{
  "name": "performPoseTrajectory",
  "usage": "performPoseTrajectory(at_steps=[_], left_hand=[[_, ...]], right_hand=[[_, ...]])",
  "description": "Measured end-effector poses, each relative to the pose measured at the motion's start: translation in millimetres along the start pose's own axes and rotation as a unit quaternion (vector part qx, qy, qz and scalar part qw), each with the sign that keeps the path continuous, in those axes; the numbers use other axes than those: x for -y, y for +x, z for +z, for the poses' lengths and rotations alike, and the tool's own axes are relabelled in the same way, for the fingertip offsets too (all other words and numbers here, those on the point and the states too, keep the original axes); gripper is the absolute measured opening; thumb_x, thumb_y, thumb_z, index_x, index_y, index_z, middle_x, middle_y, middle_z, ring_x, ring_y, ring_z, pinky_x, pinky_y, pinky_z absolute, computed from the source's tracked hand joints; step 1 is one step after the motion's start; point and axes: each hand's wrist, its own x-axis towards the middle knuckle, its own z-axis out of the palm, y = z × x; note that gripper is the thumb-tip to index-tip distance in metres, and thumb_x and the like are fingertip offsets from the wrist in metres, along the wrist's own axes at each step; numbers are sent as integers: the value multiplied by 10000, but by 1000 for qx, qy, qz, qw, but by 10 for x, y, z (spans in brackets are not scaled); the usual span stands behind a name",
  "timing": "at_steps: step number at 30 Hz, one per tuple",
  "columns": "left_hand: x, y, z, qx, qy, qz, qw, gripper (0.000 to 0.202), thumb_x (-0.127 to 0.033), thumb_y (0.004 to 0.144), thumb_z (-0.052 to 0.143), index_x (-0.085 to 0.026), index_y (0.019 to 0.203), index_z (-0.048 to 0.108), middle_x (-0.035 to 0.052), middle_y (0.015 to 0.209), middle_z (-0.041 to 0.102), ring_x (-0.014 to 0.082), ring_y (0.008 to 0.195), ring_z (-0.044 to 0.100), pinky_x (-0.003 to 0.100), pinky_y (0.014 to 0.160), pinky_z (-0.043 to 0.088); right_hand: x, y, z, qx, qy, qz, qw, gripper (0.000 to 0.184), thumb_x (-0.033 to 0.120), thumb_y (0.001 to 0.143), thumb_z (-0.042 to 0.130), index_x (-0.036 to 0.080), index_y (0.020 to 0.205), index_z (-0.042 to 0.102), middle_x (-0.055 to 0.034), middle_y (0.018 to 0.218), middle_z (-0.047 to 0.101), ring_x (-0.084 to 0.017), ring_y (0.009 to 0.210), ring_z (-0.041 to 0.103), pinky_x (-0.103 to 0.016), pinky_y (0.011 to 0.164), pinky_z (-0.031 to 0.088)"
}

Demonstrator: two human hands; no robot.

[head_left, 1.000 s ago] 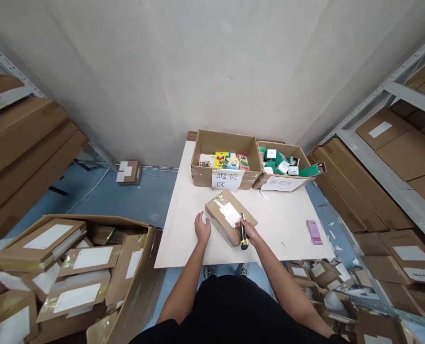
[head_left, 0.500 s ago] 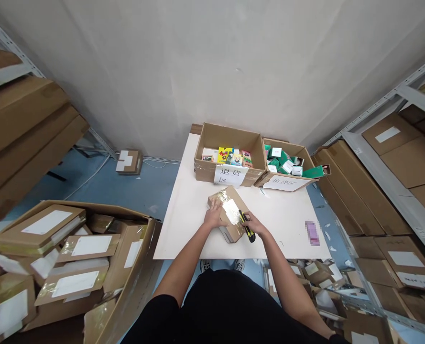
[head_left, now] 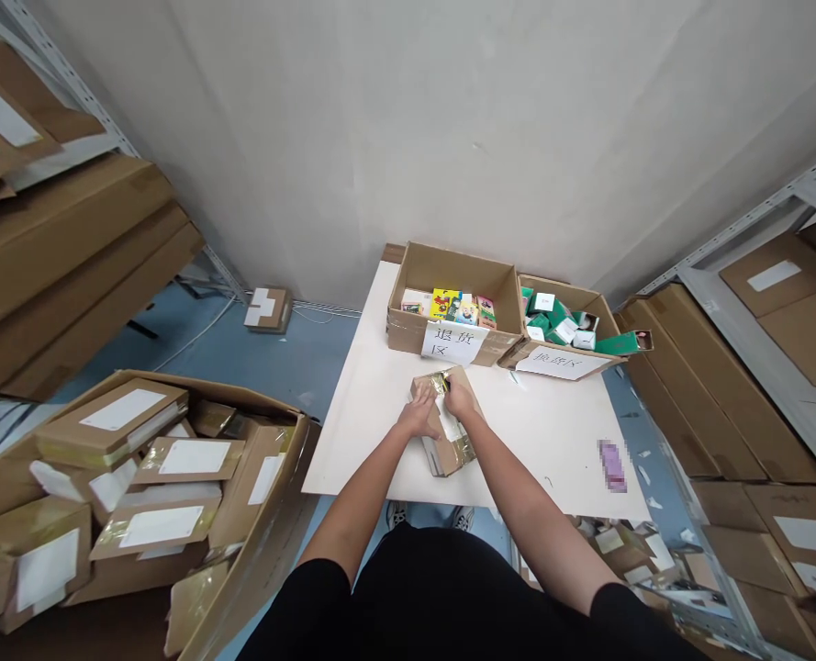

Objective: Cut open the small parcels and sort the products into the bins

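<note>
A taped brown parcel (head_left: 449,448) with a white label lies on the white table (head_left: 552,441) in front of me. My left hand (head_left: 418,419) rests flat on the parcel's left side, fingers stretched out. My right hand (head_left: 460,400) is closed at the parcel's far end, over the shiny tape. It grips a yellow and black utility knife (head_left: 447,386), of which only a dark bit shows beyond the fingers.
Two open cartons with paper signs stand at the table's back: one (head_left: 408,330) with colourful small boxes, one (head_left: 590,351) with green and white boxes. A large carton (head_left: 270,542) full of labelled parcels sits left on the floor. Shelves of cartons line both sides.
My right hand has moved with the knife from the parcel's near right edge to its far end. The left hand came from the table onto the parcel. The parcel has turned lengthwise.
</note>
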Motion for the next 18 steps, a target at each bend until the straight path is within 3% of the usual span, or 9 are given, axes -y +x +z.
performPoseTrajectory(at_steps=[5,12,18], left_hand=[[-4,-23,-26,0,-3,0,1000,1411,-687,587,877,-221,1714,166,124,1800,-51,388,1640,-137,525,1218,396],[-68,-61,-77,-9,7,-14,1000,1408,-668,572,907,-212,1703,202,135,1800,-40,378,1647,-123,522,1236,377],[-114,-76,-113,-6,31,-24,999,1391,-670,573,915,-226,1696,223,130,1802,-10,375,1655,-90,522,1232,377]], right_hand=[[-89,-11,-12,16,-12,-23,1000,475,195,992,559,224,1467,553,-87,1120,742,-260,1018,683,-294,884,456],[-99,-156,-122,77,-59,-19,995,500,105,875,660,217,1362,627,-149,1195,762,-312,1084,721,-334,867,487],[-348,-545,-103,115,-3,40,993,273,140,753,778,197,1008,703,-133,1020,785,-324,1031,737,-347,818,530]])
